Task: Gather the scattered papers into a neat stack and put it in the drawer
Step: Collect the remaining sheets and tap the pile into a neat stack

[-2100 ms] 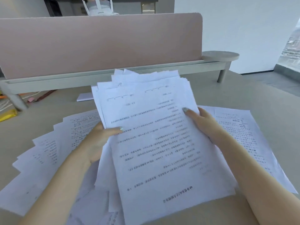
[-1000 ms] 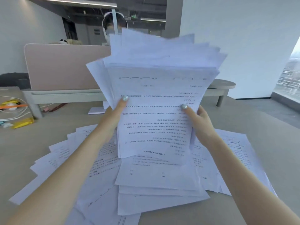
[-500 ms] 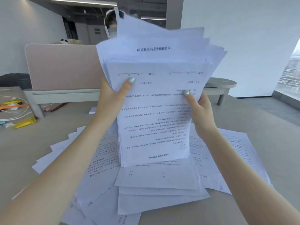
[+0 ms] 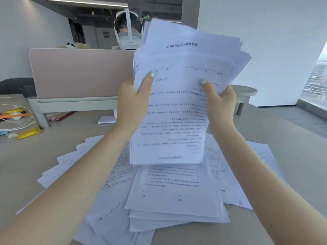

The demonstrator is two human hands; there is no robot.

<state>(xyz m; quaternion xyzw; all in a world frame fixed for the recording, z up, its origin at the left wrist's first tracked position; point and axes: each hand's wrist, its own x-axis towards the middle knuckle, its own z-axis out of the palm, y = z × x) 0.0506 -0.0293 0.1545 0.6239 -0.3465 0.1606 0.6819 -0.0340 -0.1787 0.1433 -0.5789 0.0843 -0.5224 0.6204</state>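
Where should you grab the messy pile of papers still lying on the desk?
Probably by the two long side edges of the loose papers, a hand sliding in from each side. They lie flat and fanned out, so squeezing inward gathers them; lifting by one corner would likely let sheets slip.

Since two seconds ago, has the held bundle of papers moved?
Yes. The bundle, held by both hands, has risen off the desk to stand upright, its top now above the pink divider.
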